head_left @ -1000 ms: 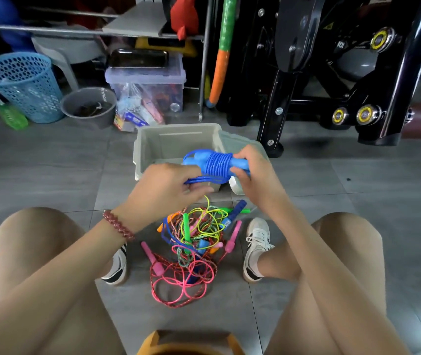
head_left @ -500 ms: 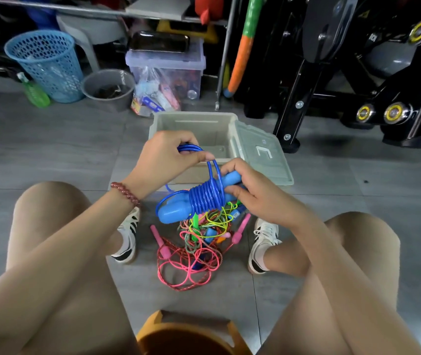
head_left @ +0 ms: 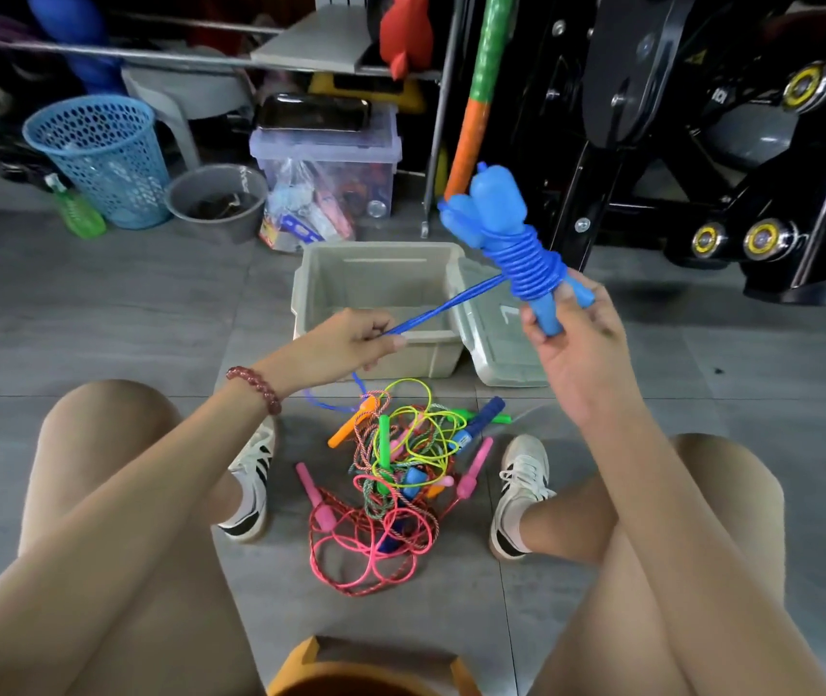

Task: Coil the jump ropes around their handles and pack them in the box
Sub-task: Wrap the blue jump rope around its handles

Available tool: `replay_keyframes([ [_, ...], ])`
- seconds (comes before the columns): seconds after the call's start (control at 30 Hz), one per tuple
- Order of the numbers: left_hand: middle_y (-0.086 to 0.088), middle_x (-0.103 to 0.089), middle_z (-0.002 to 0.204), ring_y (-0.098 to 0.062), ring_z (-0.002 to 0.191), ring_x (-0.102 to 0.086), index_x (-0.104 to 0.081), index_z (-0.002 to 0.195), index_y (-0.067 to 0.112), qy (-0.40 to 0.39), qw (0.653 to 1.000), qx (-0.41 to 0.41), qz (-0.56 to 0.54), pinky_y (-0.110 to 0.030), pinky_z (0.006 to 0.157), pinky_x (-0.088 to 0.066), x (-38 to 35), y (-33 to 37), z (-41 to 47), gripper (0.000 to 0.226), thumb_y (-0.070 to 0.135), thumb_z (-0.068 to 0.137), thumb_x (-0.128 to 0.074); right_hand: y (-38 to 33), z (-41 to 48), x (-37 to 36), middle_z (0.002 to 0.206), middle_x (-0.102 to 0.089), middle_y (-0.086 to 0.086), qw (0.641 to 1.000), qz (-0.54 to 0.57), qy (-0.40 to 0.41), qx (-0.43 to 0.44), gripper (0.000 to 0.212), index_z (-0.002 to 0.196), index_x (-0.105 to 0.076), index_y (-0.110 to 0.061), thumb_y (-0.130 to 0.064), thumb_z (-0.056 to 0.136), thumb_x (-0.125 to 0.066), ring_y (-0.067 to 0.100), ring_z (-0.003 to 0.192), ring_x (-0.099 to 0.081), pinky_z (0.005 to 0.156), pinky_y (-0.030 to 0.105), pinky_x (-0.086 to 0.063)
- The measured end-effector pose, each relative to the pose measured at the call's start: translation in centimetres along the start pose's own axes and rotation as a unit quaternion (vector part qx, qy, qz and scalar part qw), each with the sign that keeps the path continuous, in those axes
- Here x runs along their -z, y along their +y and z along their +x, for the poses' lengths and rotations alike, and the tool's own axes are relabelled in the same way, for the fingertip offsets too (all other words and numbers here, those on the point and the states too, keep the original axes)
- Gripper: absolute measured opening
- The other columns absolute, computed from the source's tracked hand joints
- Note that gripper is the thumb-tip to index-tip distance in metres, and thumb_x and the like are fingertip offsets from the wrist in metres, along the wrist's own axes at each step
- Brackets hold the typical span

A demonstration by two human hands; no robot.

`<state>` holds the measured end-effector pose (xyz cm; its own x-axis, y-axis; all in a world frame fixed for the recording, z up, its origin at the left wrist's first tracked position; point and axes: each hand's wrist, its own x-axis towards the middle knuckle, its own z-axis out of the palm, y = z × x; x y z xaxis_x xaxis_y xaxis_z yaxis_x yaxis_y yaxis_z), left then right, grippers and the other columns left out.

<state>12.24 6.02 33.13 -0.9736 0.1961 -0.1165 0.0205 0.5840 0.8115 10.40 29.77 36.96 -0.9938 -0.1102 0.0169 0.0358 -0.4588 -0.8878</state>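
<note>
Nearest the lens, an orange stool edge (head_left: pixel 365 665) shows between bare knees, above a grey tiled floor (head_left: pixel 99 319). On the tiles between the white shoes (head_left: pixel 521 489) lies a tangle of jump ropes (head_left: pixel 395 474) in pink, yellow, green and orange. Above it, the left hand (head_left: pixel 345 344) pinches a taut strand of the blue jump rope (head_left: pixel 526 263). The right hand (head_left: pixel 576 344) has its fingers curled round the paired handles, held tilted over the open box (head_left: pixel 375 288) and its lid (head_left: pixel 506 334). Behind stand a grey bucket (head_left: pixel 217 200), a blue basket (head_left: pixel 99 153), a clear bin (head_left: pixel 325 158) and a black exercise machine (head_left: pixel 702 118).
</note>
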Motion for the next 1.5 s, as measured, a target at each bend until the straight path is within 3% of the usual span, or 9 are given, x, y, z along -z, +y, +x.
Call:
replay_keyframes([
  [0.17,-0.017,-0.056,0.071,-0.031,0.065,-0.052,-0.05,0.074,0.017,0.015,0.995,-0.03,0.094,-0.04,0.066,-0.044,-0.2,0.6,-0.8,0.025,0.024,0.098,-0.048,0.0,1.1,1.5,0.095,-0.057,0.013,0.974,-0.184,0.101,0.082,0.019,0.091,-0.044,-0.019,-0.002,0.099,-0.039,0.014,0.068,-0.051,0.057,0.021,-0.04],
  [0.3,0.0,-0.04,0.053,-0.019,0.055,-0.038,-0.044,0.063,0.025,0.097,0.965,-0.158,0.186,-0.025,0.051,-0.03,-0.5,1.9,-1.8,0.033,0.042,0.091,-0.048,0.7,1.4,2.1,0.092,-0.054,-0.004,0.917,-0.358,0.103,0.143,0.016,0.102,-0.041,-0.016,-0.004,0.094,-0.047,0.01,0.072,-0.055,0.066,0.02,-0.044],
  [0.57,0.007,-0.036,0.052,-0.015,0.052,-0.04,-0.054,0.06,0.015,0.198,0.89,-0.293,0.288,-0.02,0.046,-0.028,-0.2,3.0,-2.9,0.036,0.044,0.08,-0.059,2.4,0.8,0.9,0.092,-0.055,0.002,0.841,-0.517,0.005,0.159,0.017,0.097,-0.042,-0.019,-0.005,0.092,-0.051,0.019,0.079,-0.052,0.069,0.029,-0.038],
  [0.67,0.004,-0.046,0.05,-0.015,0.052,-0.043,-0.061,0.063,0.013,0.237,0.883,-0.297,0.274,-0.024,0.043,-0.033,0.2,3.3,-2.8,0.035,0.043,0.081,-0.058,2.5,0.7,0.6,0.081,-0.054,-0.003,0.815,-0.562,-0.063,0.13,0.013,0.102,-0.05,-0.011,-0.003,0.091,-0.05,0.026,0.08,-0.055,0.07,0.037,-0.043],
  [0.83,0.012,-0.028,0.049,-0.007,0.053,-0.032,-0.057,0.06,0.016,0.243,0.91,-0.236,0.238,-0.022,0.045,-0.031,0.1,3.2,-2.9,0.04,0.052,0.076,-0.063,3.0,-0.5,0.0,0.076,-0.055,-0.001,0.757,-0.601,-0.231,0.112,0.017,0.098,-0.052,-0.016,-0.002,0.089,-0.054,0.022,0.068,-0.054,0.066,0.039,-0.044],
  [0.97,0.01,-0.04,0.046,-0.002,0.05,-0.041,-0.062,0.063,0.013,0.239,0.95,-0.142,0.14,-0.016,0.05,-0.028,0.5,3.0,-2.8,0.037,0.046,0.071,-0.077,2.4,-0.9,-0.2,0.082,-0.057,-0.003,0.821,-0.479,-0.311,0.018,0.037,0.088,-0.049,-0.038,-0.002,0.088,-0.057,0.014,0.071,-0.057,0.067,0.035,-0.052],
  [1.2,-0.011,-0.05,0.054,-0.009,0.053,-0.036,-0.061,0.061,0.009,0.166,0.981,-0.099,-0.014,-0.031,0.053,-0.033,0.9,2.6,-2.2,0.047,0.053,0.063,-0.074,1.1,-1.3,0.0,0.089,-0.063,-0.015,0.871,-0.314,-0.375,-0.047,0.019,0.098,-0.046,-0.013,0.004,0.09,-0.052,0.001,0.078,-0.061,0.066,0.016,-0.051],
  [1.4,-0.001,-0.049,0.056,0.003,0.054,-0.04,-0.059,0.062,0.018,0.13,0.983,-0.115,-0.051,-0.019,0.055,-0.036,1.4,1.7,-1.5,0.016,0.01,0.075,-0.063,0.7,-1.2,-0.1,0.088,-0.064,-0.008,0.952,-0.115,-0.27,-0.086,0.017,0.094,-0.054,-0.026,-0.01,0.09,-0.057,0.01,0.071,-0.062,0.065,0.025,-0.056],
  [1.5,0.003,-0.037,0.054,-0.004,0.05,-0.032,-0.053,0.057,0.014,0.126,0.99,-0.054,-0.037,-0.024,0.053,-0.031,1.7,0.9,-1.2,0.034,0.018,0.089,-0.064,0.5,-0.8,-0.6,0.087,-0.066,0.002,0.985,0.028,-0.151,-0.078,0.014,0.095,-0.046,-0.014,-0.011,0.085,-0.056,0.015,0.064,-0.06,0.052,0.019,-0.046],
])
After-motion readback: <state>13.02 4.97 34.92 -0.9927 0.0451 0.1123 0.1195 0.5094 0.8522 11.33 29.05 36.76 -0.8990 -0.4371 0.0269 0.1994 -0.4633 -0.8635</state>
